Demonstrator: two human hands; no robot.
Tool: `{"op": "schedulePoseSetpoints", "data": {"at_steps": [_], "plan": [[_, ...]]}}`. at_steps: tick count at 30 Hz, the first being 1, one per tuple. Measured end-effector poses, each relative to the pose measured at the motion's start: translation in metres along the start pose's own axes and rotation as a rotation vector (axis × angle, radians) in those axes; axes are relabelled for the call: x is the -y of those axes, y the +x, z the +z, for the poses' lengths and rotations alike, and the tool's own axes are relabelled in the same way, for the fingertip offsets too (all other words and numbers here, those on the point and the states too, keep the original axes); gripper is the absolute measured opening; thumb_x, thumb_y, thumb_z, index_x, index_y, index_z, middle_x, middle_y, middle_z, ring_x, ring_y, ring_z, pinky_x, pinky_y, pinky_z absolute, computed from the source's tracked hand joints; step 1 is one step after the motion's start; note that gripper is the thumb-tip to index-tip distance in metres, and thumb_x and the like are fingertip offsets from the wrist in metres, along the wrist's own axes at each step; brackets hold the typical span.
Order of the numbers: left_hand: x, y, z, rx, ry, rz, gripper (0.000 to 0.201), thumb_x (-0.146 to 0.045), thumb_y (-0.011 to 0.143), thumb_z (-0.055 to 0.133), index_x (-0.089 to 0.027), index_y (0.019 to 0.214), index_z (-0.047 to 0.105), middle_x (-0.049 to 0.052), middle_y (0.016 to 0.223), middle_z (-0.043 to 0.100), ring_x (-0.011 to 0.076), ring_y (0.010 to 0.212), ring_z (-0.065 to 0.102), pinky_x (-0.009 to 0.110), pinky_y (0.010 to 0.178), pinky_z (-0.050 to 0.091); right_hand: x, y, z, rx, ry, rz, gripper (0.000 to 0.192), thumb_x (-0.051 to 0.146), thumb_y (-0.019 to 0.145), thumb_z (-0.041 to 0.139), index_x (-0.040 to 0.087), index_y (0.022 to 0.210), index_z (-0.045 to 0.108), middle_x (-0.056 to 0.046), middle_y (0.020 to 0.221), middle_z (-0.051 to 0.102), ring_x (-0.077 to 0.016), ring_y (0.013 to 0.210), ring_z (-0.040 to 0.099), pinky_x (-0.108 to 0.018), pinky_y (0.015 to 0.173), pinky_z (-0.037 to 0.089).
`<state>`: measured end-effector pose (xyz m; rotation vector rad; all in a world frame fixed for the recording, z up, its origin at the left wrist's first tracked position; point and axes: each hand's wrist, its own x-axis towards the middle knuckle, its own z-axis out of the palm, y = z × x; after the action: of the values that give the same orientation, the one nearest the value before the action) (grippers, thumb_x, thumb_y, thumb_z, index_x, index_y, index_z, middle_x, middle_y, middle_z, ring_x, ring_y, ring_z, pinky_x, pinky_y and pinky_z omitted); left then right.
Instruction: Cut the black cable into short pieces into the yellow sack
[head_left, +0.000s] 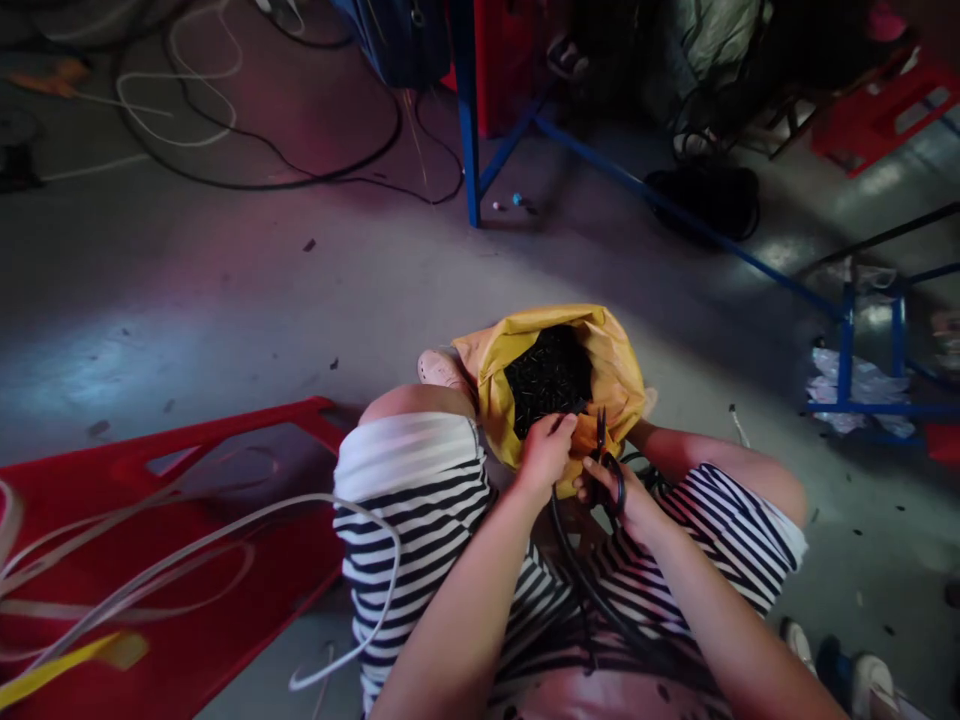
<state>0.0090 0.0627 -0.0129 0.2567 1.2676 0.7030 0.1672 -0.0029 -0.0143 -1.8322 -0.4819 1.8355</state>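
Between my knees stands an open yellow sack (499,365) holding many small black pieces (551,375). Over its near rim, my left hand (546,452) is closed in a pinch on a black cable (564,535), which runs down across my lap. Just to the right, my right hand (626,495) grips black-handled scissors (618,484), their blades pointing up and away from me over the sack. The blades are close to the left fingertips; whether they touch the cable I cannot make out.
A red plastic stool (247,560) with loose white cables (300,500) lies at the left. Ahead is a blue metal table frame (466,120). Black cables (300,183) and small scraps are scattered over the grey floor (225,290). A black bag (709,200) rests behind the frame.
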Motion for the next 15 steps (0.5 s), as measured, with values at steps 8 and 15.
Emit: {"op": "schedulePoseSetpoints", "data": {"at_steps": [8, 15], "plan": [[-0.024, -0.012, 0.007, -0.03, -0.161, -0.045, 0.037, -0.052, 0.095, 0.078, -0.022, 0.09, 0.058, -0.012, 0.058, 0.041, 0.0056, 0.042, 0.03, 0.021, 0.041, 0.02, 0.037, 0.017, -0.017, -0.007, -0.088, -0.022, 0.064, 0.06, 0.053, 0.112, 0.019, 0.087, 0.076, -0.007, 0.084, 0.08, -0.0212, 0.074, 0.073, -0.035, 0.074, 0.059], [-0.023, -0.017, 0.003, -0.045, -0.135, -0.028, 0.024, -0.041, 0.105, 0.065, -0.022, 0.093, 0.057, -0.012, 0.059, 0.04, 0.0059, 0.041, 0.029, 0.02, 0.04, 0.021, 0.011, 0.008, -0.012, -0.119, -0.051, -0.111, 0.068, 0.065, 0.05, 0.112, 0.02, 0.082, 0.072, -0.004, 0.071, 0.073, -0.0208, 0.064, 0.07, -0.034, 0.062, 0.059]]}}
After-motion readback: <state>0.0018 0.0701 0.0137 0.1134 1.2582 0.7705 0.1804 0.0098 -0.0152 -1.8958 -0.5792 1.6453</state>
